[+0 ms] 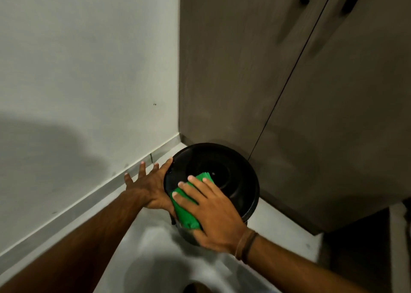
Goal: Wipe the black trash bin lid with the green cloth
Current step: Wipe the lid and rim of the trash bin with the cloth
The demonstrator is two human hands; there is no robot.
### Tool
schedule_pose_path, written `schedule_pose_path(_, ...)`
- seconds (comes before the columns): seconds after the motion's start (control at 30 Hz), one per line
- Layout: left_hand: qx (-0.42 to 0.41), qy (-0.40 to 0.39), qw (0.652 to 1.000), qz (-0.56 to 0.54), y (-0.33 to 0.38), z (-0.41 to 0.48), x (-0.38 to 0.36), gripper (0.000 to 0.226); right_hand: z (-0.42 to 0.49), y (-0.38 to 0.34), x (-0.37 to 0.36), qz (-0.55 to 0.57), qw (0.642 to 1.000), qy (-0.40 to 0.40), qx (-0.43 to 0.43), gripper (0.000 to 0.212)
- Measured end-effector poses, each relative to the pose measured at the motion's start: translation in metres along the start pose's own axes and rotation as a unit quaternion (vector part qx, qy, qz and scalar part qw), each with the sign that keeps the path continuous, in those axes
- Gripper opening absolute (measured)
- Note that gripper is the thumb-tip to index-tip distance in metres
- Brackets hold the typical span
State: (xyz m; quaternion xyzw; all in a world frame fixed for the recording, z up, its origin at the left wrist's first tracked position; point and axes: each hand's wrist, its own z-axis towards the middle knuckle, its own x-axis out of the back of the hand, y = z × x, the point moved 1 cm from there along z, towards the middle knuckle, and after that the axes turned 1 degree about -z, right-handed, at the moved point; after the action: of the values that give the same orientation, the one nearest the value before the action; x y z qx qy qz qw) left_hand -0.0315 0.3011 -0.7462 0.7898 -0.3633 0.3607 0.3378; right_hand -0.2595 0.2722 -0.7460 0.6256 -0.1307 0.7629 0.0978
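Note:
A round black trash bin lid (224, 170) sits on its bin in the corner of the floor, tilted a little toward me. The folded green cloth (185, 206) lies over the lid's near left rim and hangs down the bin's side. My right hand (213, 212) lies flat on the cloth with the fingers spread, pressing it against the lid. Against the lid's left edge rests my left hand (151, 188), palm on the rim and fingers splayed outward; its thumb side is hidden behind the cloth.
A white wall (77, 81) with a pale skirting board runs along the left. Brown cabinet doors (311, 115) with dark handles stand directly behind and to the right of the bin. The floor (155, 248) is light grey.

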Motion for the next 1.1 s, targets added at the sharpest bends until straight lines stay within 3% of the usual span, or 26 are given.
schedule_pose_path(0.17, -0.019, -0.013, 0.999, -0.032, -0.001, -0.003, -0.001, 0.185, -0.089, 0.016, -0.012, -0.011, 1.0, -0.002, -0.016, 0.094)
schedule_pose_path(0.3, -0.034, -0.015, 0.998, -0.048, -0.002, -0.004, -0.001, 0.183, -0.107, 0.049, -0.009, 0.087, 0.971, 0.097, -0.201, 0.07)
schedule_pose_path(0.4, -0.036, -0.013, 0.998, -0.054, -0.002, -0.003, -0.002, 0.183, -0.057, 0.078, 0.01, 0.112, 0.944, 0.098, -0.295, 0.063)
schedule_pose_path(0.57, -0.024, -0.01, 0.999, -0.037, -0.001, -0.003, 0.0, 0.186, 0.032, 0.061, 0.016, 0.018, 0.974, 0.023, -0.223, 0.065)
schedule_pose_path(0.7, -0.018, -0.017, 0.999, -0.026, 0.0, -0.002, 0.001, 0.186, -0.025, 0.026, 0.01, 0.064, 0.988, 0.023, -0.135, 0.064)
schedule_pose_path(0.8, -0.027, -0.025, 0.999, -0.04, 0.001, 0.0, 0.001, 0.186, -0.053, 0.059, 0.022, 0.033, 0.986, 0.022, -0.161, 0.064)
schedule_pose_path(0.93, -0.02, -0.026, 0.999, -0.042, 0.001, 0.0, -0.001, 0.187, 0.011, 0.069, 0.024, 0.001, 0.969, -0.007, -0.247, 0.065)
schedule_pose_path(1.1, -0.004, -0.018, 1.0, -0.023, 0.002, 0.001, -0.002, 0.189, -0.022, 0.008, 0.001, 0.01, 0.991, 0.018, -0.136, 0.077)
